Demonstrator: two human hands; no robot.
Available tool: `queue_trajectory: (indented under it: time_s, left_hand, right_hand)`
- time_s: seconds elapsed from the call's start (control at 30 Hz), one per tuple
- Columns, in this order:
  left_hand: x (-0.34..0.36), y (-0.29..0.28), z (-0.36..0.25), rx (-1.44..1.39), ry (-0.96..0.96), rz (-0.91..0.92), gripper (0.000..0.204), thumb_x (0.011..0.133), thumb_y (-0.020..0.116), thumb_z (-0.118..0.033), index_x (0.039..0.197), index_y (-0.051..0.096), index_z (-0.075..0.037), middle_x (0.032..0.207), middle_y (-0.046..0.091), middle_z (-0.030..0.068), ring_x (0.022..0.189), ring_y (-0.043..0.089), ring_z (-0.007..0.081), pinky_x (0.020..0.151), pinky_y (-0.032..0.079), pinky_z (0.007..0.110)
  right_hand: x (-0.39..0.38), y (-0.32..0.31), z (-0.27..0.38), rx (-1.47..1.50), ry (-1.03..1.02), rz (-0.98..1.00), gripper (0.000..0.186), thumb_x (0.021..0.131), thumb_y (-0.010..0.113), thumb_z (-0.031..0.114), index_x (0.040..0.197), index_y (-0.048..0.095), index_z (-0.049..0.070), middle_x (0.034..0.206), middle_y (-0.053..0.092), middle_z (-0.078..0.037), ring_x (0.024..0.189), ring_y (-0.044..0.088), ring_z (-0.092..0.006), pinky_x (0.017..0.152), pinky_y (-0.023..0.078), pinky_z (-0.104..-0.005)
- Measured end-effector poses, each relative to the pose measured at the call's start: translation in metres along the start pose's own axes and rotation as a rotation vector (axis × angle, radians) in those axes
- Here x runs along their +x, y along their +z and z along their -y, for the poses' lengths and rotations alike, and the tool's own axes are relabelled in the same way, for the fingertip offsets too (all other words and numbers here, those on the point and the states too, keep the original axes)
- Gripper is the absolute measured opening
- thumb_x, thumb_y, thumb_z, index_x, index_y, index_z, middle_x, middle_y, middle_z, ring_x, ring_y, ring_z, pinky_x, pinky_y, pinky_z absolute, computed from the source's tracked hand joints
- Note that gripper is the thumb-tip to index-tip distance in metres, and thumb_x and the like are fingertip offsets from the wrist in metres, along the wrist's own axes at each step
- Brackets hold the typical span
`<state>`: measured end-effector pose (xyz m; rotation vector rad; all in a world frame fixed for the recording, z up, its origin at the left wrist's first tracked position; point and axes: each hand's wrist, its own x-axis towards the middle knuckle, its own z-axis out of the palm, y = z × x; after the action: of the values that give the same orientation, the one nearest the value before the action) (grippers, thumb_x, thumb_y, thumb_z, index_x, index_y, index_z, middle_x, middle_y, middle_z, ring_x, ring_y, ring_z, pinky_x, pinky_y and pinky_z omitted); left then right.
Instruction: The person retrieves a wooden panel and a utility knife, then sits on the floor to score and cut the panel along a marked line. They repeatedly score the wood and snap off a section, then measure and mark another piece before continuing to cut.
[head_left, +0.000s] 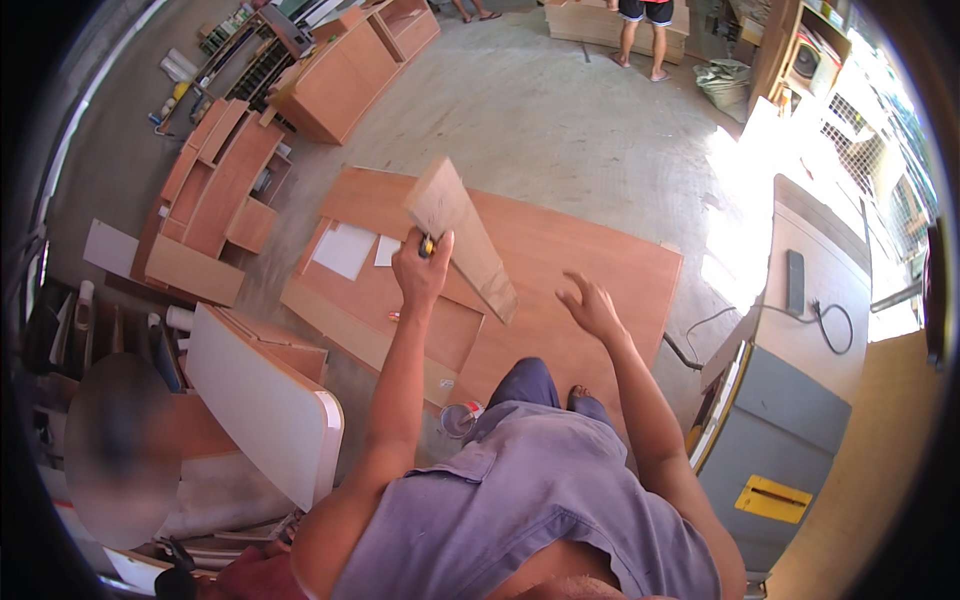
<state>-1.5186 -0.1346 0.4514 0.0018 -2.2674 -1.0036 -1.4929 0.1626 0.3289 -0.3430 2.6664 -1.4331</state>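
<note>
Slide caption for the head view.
Left hand gripping a small yellow-and-black object at a long pale wooden board; open right hand over reddish-brown wooden panel.

Daylight floods in at two o'clock, bleaching the wire mesh (850,135) and glaring off the floor (640,150) beside it. Eight o'clock sits dimmer — an oval patch (122,450) there is smeared. Straight lines bow outward — corners fall black.

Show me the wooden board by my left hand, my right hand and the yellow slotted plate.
Wooden board (467,243): head view, broad face.
Right hand (596,308): head view, back of the hand.
Yellow slotted plate (769,508): head view, just below its slot.
</note>
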Motion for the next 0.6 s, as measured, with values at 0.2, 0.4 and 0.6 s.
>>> queue_trajectory:
  time_s: [0.2, 0.4, 0.6]
  left_hand:
    - [0.181, 0.06, 0.004, 0.136, 0.28, -0.164, 0.032, 0.086, 0.078, -0.024, 0.081, 0.06, 0.001, 0.059, 0.058, 0.0072, 0.049, 0.053, 0.0171, 0.049, 0.044, 0.035]
    - [0.347, 0.126, -0.001, -0.065, 0.204, -0.209, 0.033, 0.086, 0.078, -0.026, 0.077, 0.06, -0.001, 0.061, 0.061, 0.0069, 0.051, 0.058, 0.0179, 0.05, 0.045, 0.033]
    - [0.526, 0.134, 0.014, -0.532, 0.075, -0.31, 0.027, 0.082, 0.083, -0.023, 0.089, 0.071, 0.0, 0.078, 0.069, 0.0004, 0.06, 0.057, 0.0072, 0.053, 0.044, 0.026]
  right_hand:
    - [0.247, 0.013, 0.109, 0.231, -0.378, -0.327, 0.075, 0.1, 0.054, 0.047, 0.155, 0.03, 0.003, 0.163, 0.022, -0.024, 0.152, 0.017, -0.0415, 0.122, 0.019, -0.0504]
    - [0.414, 0.056, 0.14, 0.047, -0.601, -0.577, 0.11, 0.087, 0.066, 0.059, 0.159, 0.009, -0.002, 0.163, 0.003, -0.034, 0.151, 0.002, -0.0537, 0.12, 0.008, -0.0635]
    - [0.536, 0.046, 0.046, -0.205, -0.435, -0.705, 0.113, 0.08, 0.076, 0.049, 0.158, 0.011, 0.0, 0.163, 0.006, -0.034, 0.15, 0.003, -0.0559, 0.118, 0.006, -0.0681]
